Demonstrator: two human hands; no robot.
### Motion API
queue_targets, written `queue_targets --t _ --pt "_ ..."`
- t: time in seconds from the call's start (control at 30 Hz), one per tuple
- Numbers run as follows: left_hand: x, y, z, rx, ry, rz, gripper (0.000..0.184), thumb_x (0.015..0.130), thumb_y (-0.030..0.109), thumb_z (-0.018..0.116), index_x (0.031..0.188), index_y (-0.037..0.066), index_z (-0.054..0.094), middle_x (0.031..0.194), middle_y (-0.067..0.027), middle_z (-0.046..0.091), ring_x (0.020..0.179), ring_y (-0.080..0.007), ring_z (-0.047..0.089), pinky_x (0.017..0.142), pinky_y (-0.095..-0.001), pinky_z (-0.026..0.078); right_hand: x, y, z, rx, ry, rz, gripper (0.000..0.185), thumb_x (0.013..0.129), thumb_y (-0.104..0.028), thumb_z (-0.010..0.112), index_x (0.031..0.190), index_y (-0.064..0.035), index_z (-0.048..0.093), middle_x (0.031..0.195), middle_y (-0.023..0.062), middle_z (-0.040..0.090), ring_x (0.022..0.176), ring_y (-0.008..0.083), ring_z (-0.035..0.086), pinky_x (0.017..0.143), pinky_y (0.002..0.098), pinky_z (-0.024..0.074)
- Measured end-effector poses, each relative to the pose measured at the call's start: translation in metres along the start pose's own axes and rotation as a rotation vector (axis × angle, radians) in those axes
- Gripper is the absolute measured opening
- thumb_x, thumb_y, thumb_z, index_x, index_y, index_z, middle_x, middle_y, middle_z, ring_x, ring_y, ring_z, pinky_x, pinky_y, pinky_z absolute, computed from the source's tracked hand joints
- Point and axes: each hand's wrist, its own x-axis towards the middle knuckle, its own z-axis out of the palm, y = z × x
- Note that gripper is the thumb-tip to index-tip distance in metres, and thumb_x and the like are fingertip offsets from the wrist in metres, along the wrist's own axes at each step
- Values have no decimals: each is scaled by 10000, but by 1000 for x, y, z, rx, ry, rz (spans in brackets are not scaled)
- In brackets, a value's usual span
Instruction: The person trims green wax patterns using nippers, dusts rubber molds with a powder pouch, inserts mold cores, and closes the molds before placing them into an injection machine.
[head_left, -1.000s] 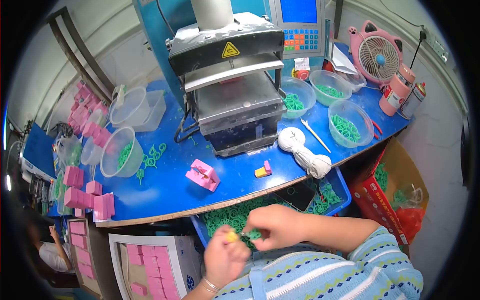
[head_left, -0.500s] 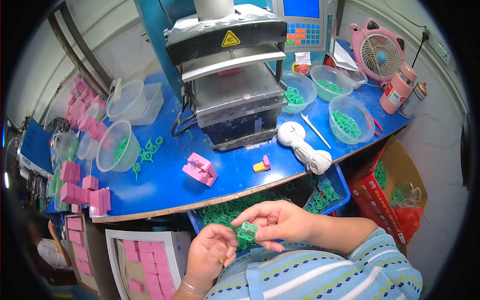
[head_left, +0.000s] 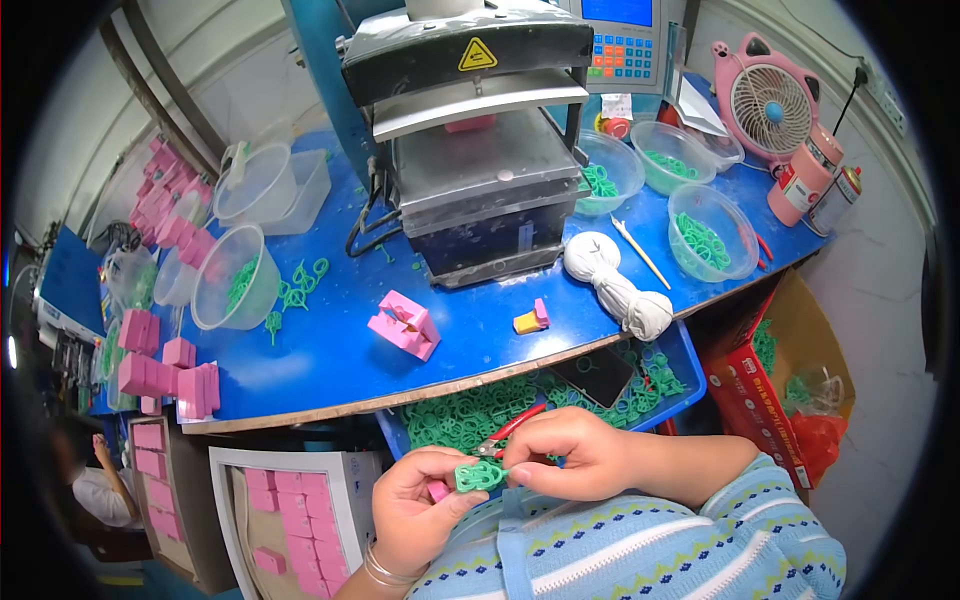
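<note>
Pinching small green openwork plastic piece in narrowed fingers of left hand and right hand, by blue rectangular plastic tray; probably light, bendy, best held by outer edges.

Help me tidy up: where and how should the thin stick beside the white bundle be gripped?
Probably pinch the thin stick mid-shaft from above, fingertips across its length: it is slender and lies flat, between the white bundle and a bowl.

And here's a light blue knitted top, white stripes across it, rows of navy and green diamonds, thin silvery bangles at one wrist
</note>
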Motion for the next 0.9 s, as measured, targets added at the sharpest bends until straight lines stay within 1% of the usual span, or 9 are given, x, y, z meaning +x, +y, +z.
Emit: queue_targets --t 0.03,0.3,0.37,0.5,0.6,0.67,0.73,0.87,0.9 --pt "0 0 0 6 10 -6 281 732 -75 675 992 -39 575 961 -115 578 856 -135 573 728 -247 475 1 -1 2 -9 37 2 115 821 -115 581 765 -18 557 627 60 507 544 149 489 501 290 386" --pt "-3 -4 2 -49 53 -125 265 812 -27 616 1058 -28 520 947 -112 613 860 -131 601 717 -224 476 3 -5 4 -131 53 -20 114 792 -110 605 754 -17 552 614 71 507 530 186 504 479 301 386" --pt "-2 -7 8 61 67 4 231 864 8 551 1075 -1 460 740 -97 597 514 -50 463 411 -184 324 3 -5 6 -149 48 -39 114 791 -110 605 753 -17 550 613 71 506 525 192 503 474 303 386" --pt "0 -4 12 -16 93 -31 268 852 -10 552 1095 4 439 755 -100 597 528 -53 478 421 -179 343 4 0 8 -205 80 -130 102 792 -100 601 754 -18 555 609 71 509 504 209 502 453 318 379" --pt "3 0 17 79 77 -18 269 830 -26 569 1073 4 456 820 -90 596 577 -56 497 462 -176 382 3 0 7 -229 92 -147 107 802 -106 591 753 -17 555 611 81 513 506 223 506 451 333 378" --pt "1 0 9 164 -43 -45 329 798 -59 608 1097 10 490 952 -69 583 878 -99 563 734 -216 453 3 0 7 -235 78 -128 122 810 -120 584 758 -15 551 612 91 510 522 236 515 462 344 386" --pt "0 -2 2 258 -82 -10 291 787 -70 617 1052 16 531 952 -47 573 860 -74 541 726 -212 444 4 0 8 -232 74 -95 147 835 -136 564 748 -19 551 609 105 508 518 258 506 466 360 387" --pt "0 -2 1 243 104 -54 239 796 -56 616 1008 15 532 881 -43 579 742 -50 537 591 -190 431 2 29 3 -273 62 -13 176 844 -184 576 761 -30 577 616 125 526 548 296 533 491 393 412" --pt "0 -3 -1 157 169 -98 246 803 -55 604 1022 14 517 866 -49 579 696 -54 531 553 -191 423 1 43 3 -487 3 121 191 849 -215 574 779 -38 592 644 136 550 591 310 557 515 404 432"
